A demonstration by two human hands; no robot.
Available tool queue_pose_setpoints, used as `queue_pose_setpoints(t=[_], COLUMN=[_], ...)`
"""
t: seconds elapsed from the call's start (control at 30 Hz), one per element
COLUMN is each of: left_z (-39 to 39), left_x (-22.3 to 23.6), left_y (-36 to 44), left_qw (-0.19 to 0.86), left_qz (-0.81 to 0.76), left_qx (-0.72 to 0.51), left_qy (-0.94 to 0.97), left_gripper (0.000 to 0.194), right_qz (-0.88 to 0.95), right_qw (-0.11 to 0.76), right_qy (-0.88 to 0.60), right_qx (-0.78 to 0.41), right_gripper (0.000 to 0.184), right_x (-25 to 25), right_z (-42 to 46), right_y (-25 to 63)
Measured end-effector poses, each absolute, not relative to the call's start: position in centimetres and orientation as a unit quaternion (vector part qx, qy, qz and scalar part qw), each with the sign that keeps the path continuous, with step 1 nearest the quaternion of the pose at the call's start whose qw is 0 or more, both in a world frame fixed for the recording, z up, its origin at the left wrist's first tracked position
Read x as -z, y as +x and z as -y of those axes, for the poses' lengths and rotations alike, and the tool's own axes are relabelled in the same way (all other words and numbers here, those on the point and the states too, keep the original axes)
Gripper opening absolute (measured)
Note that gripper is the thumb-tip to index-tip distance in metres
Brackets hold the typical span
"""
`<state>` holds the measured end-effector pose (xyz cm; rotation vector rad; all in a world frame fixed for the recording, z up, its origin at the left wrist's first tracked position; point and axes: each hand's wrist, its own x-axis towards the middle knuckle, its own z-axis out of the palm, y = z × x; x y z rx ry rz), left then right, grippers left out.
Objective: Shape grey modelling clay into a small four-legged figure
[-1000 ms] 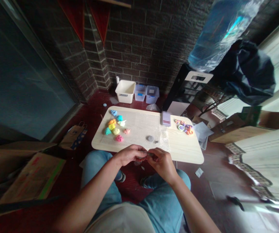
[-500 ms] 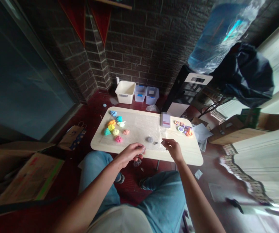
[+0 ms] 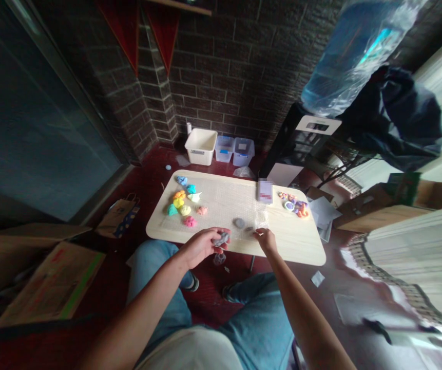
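At the frame's centre the left hand [image 3: 201,245] clasps a grey clay lump [image 3: 221,238] at the table [image 3: 298,246] edge; the right hand [image 3: 266,239] pinches near small grey pieces [image 3: 239,223], coloured clay lumps [image 3: 184,201] lying left of them

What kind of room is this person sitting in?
Probably an informal home or studio corner used for clay crafts: a low wooden table with coloured clay lumps, a dark brick wall, plastic storage bins and cardboard boxes on the floor.
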<state>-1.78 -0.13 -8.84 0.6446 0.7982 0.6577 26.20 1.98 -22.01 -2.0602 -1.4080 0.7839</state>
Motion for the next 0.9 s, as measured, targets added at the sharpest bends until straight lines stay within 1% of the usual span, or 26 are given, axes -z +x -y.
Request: queue_pose_setpoints(t=[0.07,0.17,0.23,0.3,0.43,0.5,0.73,0.9], left_z=[0.2,0.3,0.2,0.2,0.3,0.4,1.0,1.3], left_x=[8.8,9.1,9.4,9.6,10.0,10.0,9.6,9.1], left_y=[-1.9,-2.1,-2.2,-2.3,-2.4,-2.4,-2.1,-2.0], left_qw=[0.829,0.843,0.85,0.855,0.86,0.858,0.838,0.828], left_qz=[-0.362,-0.344,-0.335,-0.327,-0.321,-0.322,-0.34,-0.349], left_qx=[-0.307,-0.304,-0.305,-0.304,-0.291,-0.293,-0.309,-0.315], left_qy=[0.295,0.281,0.27,0.264,0.268,0.273,0.293,0.306], left_gripper=[0.024,0.019,0.02,0.024,0.031,0.03,0.029,0.033], right_qz=[0.525,0.542,0.568,0.608,0.689,0.718,0.748,0.754], right_qw=[0.282,0.334,0.373,0.397,0.381,0.373,0.347,0.334], right_qy=[-0.754,-0.729,-0.691,-0.633,-0.528,-0.503,-0.507,-0.521], right_qx=[-0.275,-0.252,-0.246,-0.266,-0.318,-0.305,-0.25,-0.222], right_gripper=[0.033,0.031,0.032,0.034,0.04,0.04,0.025,0.018], right_x=[20.8,17.6,14.7,11.9,8.1,7.4,6.8,6.5], right_z=[-2.0,-1.4,-0.4,1.1,3.9,4.7,5.5,6.0], right_y=[26.3,25.7,24.4,22.2,18.0,16.8,15.9,15.5])
